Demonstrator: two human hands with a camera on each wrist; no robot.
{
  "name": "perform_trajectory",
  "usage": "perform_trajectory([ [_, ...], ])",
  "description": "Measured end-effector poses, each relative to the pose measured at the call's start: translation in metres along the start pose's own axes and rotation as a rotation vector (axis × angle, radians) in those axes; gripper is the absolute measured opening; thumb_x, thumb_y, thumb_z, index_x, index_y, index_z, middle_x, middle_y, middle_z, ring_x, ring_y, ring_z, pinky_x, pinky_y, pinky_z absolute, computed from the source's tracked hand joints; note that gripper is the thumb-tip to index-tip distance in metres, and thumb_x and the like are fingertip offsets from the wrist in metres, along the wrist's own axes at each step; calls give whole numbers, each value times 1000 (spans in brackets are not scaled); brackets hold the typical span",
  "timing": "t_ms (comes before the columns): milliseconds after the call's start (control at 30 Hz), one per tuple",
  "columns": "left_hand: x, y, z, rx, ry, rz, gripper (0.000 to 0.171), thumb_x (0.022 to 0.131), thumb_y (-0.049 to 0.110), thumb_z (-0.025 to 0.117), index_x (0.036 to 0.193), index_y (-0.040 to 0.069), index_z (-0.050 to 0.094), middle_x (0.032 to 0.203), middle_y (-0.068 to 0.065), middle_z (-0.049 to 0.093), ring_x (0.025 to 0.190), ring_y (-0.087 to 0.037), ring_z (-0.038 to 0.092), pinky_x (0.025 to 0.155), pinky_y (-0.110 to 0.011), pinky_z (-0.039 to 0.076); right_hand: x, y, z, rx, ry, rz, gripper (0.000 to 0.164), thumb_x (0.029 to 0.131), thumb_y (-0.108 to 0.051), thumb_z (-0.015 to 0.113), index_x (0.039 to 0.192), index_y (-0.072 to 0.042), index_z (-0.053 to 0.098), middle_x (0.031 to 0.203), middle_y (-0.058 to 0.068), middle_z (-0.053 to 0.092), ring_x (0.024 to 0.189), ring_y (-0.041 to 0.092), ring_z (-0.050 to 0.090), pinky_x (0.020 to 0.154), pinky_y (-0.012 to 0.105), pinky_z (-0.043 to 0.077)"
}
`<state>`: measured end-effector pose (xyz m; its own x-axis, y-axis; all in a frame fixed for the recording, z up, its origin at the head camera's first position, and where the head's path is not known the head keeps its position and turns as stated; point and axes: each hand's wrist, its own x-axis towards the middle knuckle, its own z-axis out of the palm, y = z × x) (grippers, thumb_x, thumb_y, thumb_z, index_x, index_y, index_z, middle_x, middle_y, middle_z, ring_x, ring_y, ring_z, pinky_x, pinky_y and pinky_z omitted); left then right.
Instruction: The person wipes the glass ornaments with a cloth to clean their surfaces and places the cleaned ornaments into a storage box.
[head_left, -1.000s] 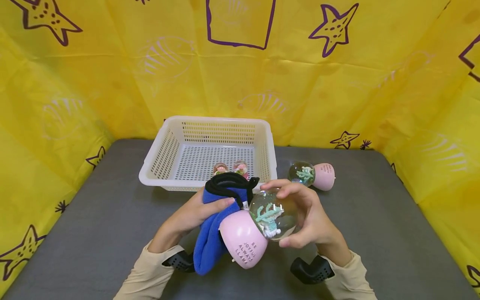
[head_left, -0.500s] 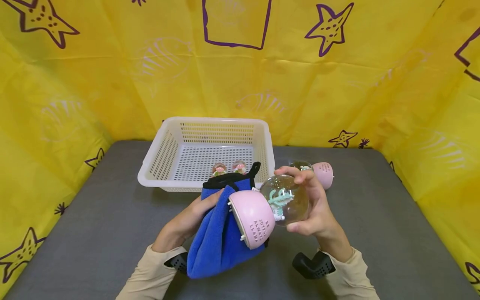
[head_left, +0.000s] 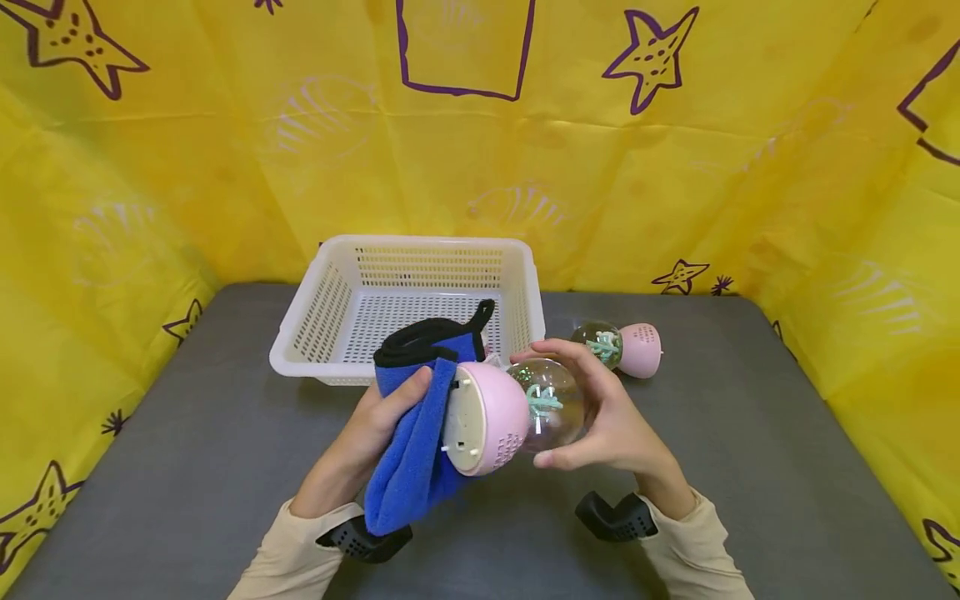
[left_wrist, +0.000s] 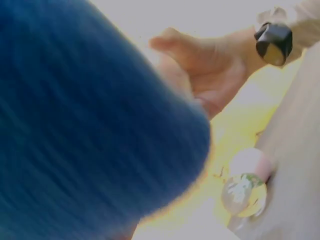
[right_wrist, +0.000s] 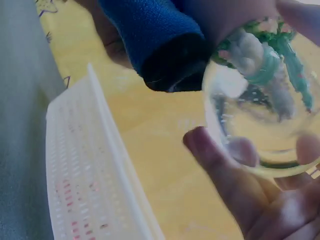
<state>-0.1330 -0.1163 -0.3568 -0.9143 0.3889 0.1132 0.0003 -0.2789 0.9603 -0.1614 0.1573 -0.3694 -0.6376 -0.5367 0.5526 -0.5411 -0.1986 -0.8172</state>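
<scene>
My right hand [head_left: 618,417] grips the clear globe of a snow globe [head_left: 498,419], fingers curved over the glass. The globe lies tilted sideways, its pink base turned left so the cream underside with small pegs faces out. A green cactus figure shows inside, and the right wrist view also shows a pale animal figure [right_wrist: 247,52]. My left hand [head_left: 375,433] holds a folded blue cloth [head_left: 408,458] with black edging, thumb on top. That cloth lies against the pink base; the left fingers are hidden behind it. In the left wrist view the blue cloth [left_wrist: 100,135] covers much of the picture.
A white perforated basket [head_left: 281,354] stands behind the hands, its near right part covered by the cloth. A second pink-based snow globe [head_left: 640,350] lies on its side on the grey table [head_left: 750,433], right of the basket. Yellow patterned fabric [head_left: 570,167] encloses the table.
The snow globe has been turned so its base points left and shows its underside. Both hands shifted slightly left over the last half second. The cloth moved from beside the globe to its base.
</scene>
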Motion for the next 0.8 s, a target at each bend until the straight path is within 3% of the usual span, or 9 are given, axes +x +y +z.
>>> perform_trajectory([
  [67,1,1,1,21,39,65,24,101,25,55,124,18,54,109,6,64,99,-9,59,88,-23,51,-1,0,2,-70,8,26,97,57,5,91,141,5,41,138,10,56,127,21,53,106,28,46],
  [167,4,-1,2,40,41,177,28,99,15,57,127,15,55,114,4,65,103,-10,60,91,-24,51,0,-1,5,-185,6,51,95,54,6,92,138,-1,48,138,12,53,126,20,52,107,27,45],
  [233,5,-2,3,42,57,202,28,99,13,57,126,15,57,113,4,66,103,-10,60,91,-23,50,0,-2,7,-239,1,58,93,52,6,92,135,-5,51,138,12,52,127,20,50,107,27,44],
  [300,5,-2,3,34,87,178,25,99,14,55,124,16,57,111,5,66,101,-8,60,89,-22,51,2,-1,9,-264,7,37,90,52,7,91,131,-6,52,137,13,52,128,20,49,108,27,43],
  [400,4,-2,4,-17,123,66,20,101,22,52,120,18,56,105,7,65,95,-7,61,83,-22,52,3,1,9,-235,48,-32,86,50,14,88,127,1,51,135,16,53,128,21,49,107,28,45],
  [567,5,-4,5,-52,61,-84,24,103,30,49,122,15,52,105,4,64,94,-9,64,84,-25,56,5,3,5,-280,159,-130,82,50,15,87,122,7,50,134,12,55,130,22,48,108,27,42],
  [700,5,-3,6,-35,37,-99,29,103,29,50,126,10,48,106,2,64,95,-11,66,84,-27,57,6,3,4,-349,210,-121,81,50,12,89,122,7,51,134,7,56,130,21,49,110,27,40],
  [800,5,-2,8,13,80,-34,28,102,24,52,127,11,50,108,3,65,96,-10,65,85,-25,55,5,2,4,-388,233,-84,83,51,8,91,125,5,52,134,5,56,131,20,48,111,27,39],
])
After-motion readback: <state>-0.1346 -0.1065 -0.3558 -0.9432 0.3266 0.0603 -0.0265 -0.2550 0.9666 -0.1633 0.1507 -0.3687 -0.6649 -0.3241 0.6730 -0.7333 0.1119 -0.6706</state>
